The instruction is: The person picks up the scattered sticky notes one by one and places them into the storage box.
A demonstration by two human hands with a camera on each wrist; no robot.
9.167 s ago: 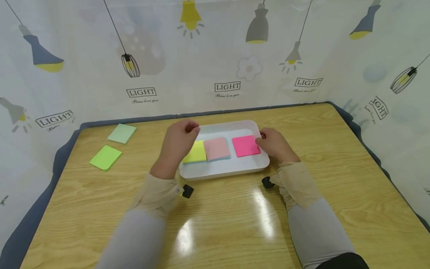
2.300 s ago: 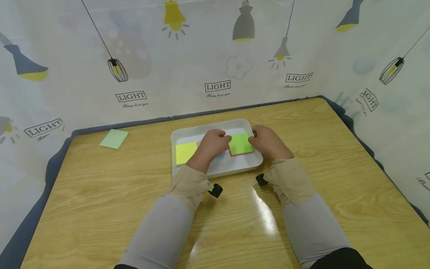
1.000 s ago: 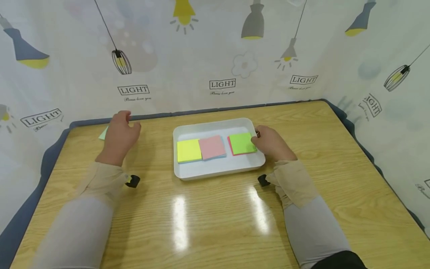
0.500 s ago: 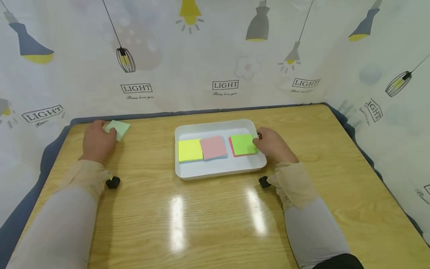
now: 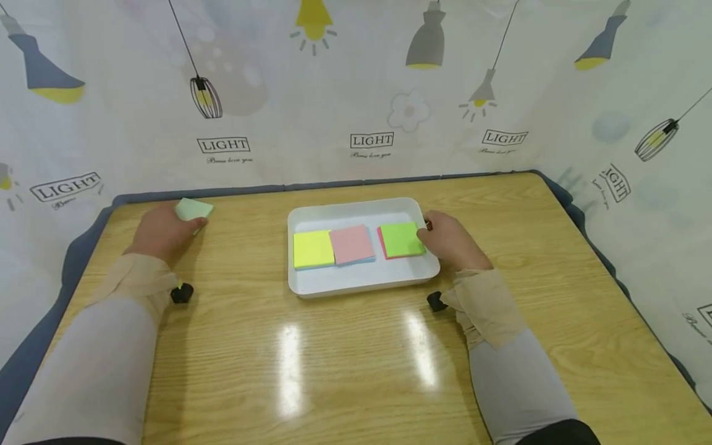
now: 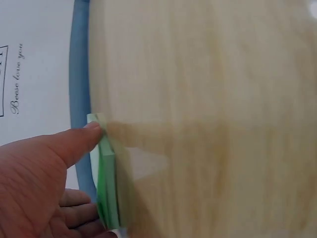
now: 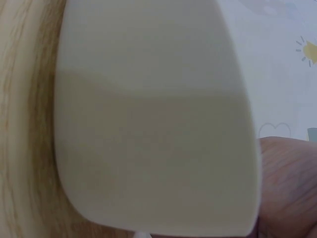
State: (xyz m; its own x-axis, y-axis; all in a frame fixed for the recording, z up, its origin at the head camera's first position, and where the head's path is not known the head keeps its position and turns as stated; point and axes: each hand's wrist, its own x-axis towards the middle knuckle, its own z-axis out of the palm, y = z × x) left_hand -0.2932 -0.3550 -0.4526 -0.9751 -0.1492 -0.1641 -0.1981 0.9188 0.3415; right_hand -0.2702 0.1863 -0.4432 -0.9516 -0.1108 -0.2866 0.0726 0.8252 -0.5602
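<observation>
At the table's back left, my left hand (image 5: 164, 232) pinches a mint-green sticky note pad (image 5: 193, 209), thumb at its near edge. In the left wrist view, the pad (image 6: 110, 183) is edge-on, with the thumb on one side and fingers behind. My right hand (image 5: 453, 241) grips the right end of a white tray (image 5: 356, 282); some of its fingers are hidden. Inside the tray lie a yellow pad (image 5: 313, 249), a light pink pad (image 5: 352, 244) over a blue one, and a bright green pad (image 5: 402, 239) over a hot pink one. The right wrist view shows the tray's outer wall (image 7: 153, 129).
The wooden table (image 5: 245, 346) has a dark blue edge strip (image 5: 245, 193) along its back. Behind it hangs a pale curtain (image 5: 311, 105) printed with lamps. Small black pieces (image 5: 182, 293) are attached near both wrists.
The bright green pad went from the table's left onto the hot pink pad in the tray. My left hand then moved to the mint-green pad and pinched it. The right hand stayed at the tray.
</observation>
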